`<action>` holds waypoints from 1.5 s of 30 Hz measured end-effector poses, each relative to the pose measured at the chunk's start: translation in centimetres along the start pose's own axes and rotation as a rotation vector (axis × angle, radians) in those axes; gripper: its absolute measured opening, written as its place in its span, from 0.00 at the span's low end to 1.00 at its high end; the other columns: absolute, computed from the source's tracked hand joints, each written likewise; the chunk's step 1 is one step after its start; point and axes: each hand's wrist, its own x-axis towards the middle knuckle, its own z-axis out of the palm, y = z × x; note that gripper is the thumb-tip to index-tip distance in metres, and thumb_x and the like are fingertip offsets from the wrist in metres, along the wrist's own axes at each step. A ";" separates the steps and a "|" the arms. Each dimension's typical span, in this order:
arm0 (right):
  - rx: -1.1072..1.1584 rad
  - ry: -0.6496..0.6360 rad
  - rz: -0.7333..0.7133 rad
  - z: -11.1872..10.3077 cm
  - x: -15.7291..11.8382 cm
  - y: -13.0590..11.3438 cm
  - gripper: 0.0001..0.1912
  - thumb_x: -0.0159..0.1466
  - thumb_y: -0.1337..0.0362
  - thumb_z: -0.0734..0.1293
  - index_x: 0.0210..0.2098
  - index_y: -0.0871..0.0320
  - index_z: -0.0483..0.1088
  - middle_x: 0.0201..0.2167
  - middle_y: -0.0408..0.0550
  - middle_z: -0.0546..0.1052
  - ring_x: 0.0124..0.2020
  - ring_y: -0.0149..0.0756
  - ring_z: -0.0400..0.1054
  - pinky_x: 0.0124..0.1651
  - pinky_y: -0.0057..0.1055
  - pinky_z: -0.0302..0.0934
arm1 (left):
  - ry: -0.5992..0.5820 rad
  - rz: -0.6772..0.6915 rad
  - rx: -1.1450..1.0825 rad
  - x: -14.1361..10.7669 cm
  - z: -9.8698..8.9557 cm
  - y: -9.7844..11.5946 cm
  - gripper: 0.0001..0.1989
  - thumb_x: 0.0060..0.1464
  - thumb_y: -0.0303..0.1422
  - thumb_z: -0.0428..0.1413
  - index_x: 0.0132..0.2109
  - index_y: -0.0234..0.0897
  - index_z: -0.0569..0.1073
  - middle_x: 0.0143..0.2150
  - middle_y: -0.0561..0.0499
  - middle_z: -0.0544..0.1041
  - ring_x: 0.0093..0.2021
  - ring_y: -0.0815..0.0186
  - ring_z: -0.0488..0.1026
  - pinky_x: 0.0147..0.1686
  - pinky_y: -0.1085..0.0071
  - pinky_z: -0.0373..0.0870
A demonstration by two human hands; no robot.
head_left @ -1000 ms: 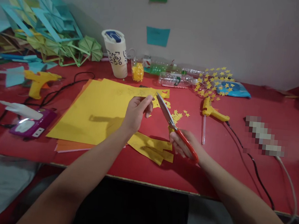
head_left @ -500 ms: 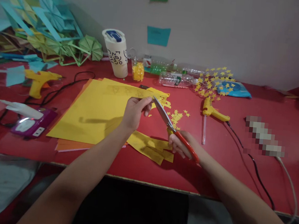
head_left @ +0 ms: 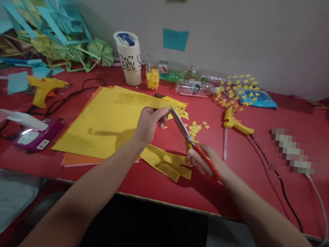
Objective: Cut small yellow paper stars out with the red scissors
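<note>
Scissors [head_left: 183, 127] are gripped in your right grip [head_left: 203, 158], blades slanting toward your left grip [head_left: 148, 124], tips at its thumb. Whether your left grip is open or closed on a scrap, I cannot tell. Both work above the red bench [head_left: 247, 193]. Yellow sheets [head_left: 103, 119] lie beneath and beside your left grip. Observed near your right grip: cut yellow strips [head_left: 168, 164]. Beyond your left grip, a white tumbler [head_left: 129, 62] stands. Small yellow stars [head_left: 194, 129] lie loose beyond your right grip.
</note>
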 end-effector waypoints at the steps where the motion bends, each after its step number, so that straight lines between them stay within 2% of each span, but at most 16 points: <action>1: 0.000 0.003 0.005 0.0 0.0 0.0 0.24 0.56 0.43 0.64 0.21 0.57 0.60 0.12 0.38 0.63 0.11 0.23 0.54 0.14 0.24 0.51 | -0.004 0.002 0.005 0.0 0.0 0.0 0.15 0.49 0.31 0.54 0.17 0.35 0.68 0.15 0.57 0.65 0.14 0.80 0.58 0.17 0.77 0.56; 9: 0.031 0.017 0.013 0.2 -0.2 -0.9 0.26 0.53 0.40 0.65 0.19 0.55 0.58 0.09 0.33 0.58 0.10 0.23 0.54 0.23 0.27 0.62 | -0.022 0.019 0.034 0.1 -0.3 -0.2 0.16 0.50 0.31 0.54 0.16 0.35 0.67 0.14 0.57 0.64 0.15 0.79 0.59 0.18 0.77 0.58; 15: 0.031 0.021 0.044 0.2 -0.3 -1.2 0.25 0.54 0.41 0.66 0.20 0.56 0.58 0.12 0.36 0.62 0.11 0.22 0.55 0.18 0.25 0.58 | -0.023 0.030 0.045 0.1 -0.3 -0.2 0.16 0.50 0.30 0.54 0.16 0.35 0.67 0.14 0.57 0.64 0.15 0.79 0.59 0.18 0.78 0.57; 21: 0.026 0.029 0.068 0.2 -0.2 -1.1 0.26 0.52 0.40 0.66 0.20 0.56 0.58 0.13 0.38 0.65 0.09 0.21 0.53 0.11 0.23 0.49 | -0.024 0.020 0.070 0.1 -0.4 -0.1 0.16 0.49 0.31 0.54 0.16 0.35 0.67 0.13 0.57 0.64 0.15 0.79 0.59 0.19 0.78 0.58; 28: 0.042 0.042 0.069 0.1 -0.3 -1.0 0.24 0.53 0.44 0.68 0.21 0.56 0.58 0.12 0.38 0.65 0.10 0.23 0.56 0.11 0.22 0.50 | -0.019 0.013 0.074 0.1 -0.3 -0.1 0.16 0.49 0.31 0.54 0.16 0.35 0.67 0.14 0.57 0.65 0.15 0.79 0.58 0.18 0.77 0.58; 33: 0.037 0.025 0.069 0.1 -0.3 -0.9 0.23 0.54 0.46 0.67 0.20 0.56 0.58 0.12 0.38 0.65 0.08 0.21 0.52 0.10 0.23 0.49 | -0.013 0.007 0.087 0.2 -0.4 -0.2 0.16 0.49 0.32 0.54 0.16 0.35 0.67 0.14 0.56 0.65 0.15 0.79 0.58 0.18 0.77 0.58; 41: 0.044 0.041 0.100 0.2 -0.4 -1.6 0.25 0.51 0.42 0.68 0.20 0.56 0.58 0.13 0.38 0.64 0.10 0.22 0.55 0.12 0.22 0.48 | -0.014 -0.006 0.062 0.2 -0.4 0.1 0.14 0.47 0.31 0.55 0.16 0.34 0.68 0.15 0.56 0.67 0.14 0.79 0.59 0.17 0.78 0.57; 45: 0.041 0.021 0.078 0.1 -0.4 -1.6 0.26 0.51 0.41 0.67 0.20 0.56 0.59 0.12 0.37 0.64 0.09 0.21 0.53 0.12 0.23 0.47 | -0.014 0.000 0.031 0.3 -0.6 0.0 0.12 0.46 0.31 0.55 0.17 0.34 0.69 0.16 0.56 0.68 0.15 0.79 0.60 0.16 0.78 0.57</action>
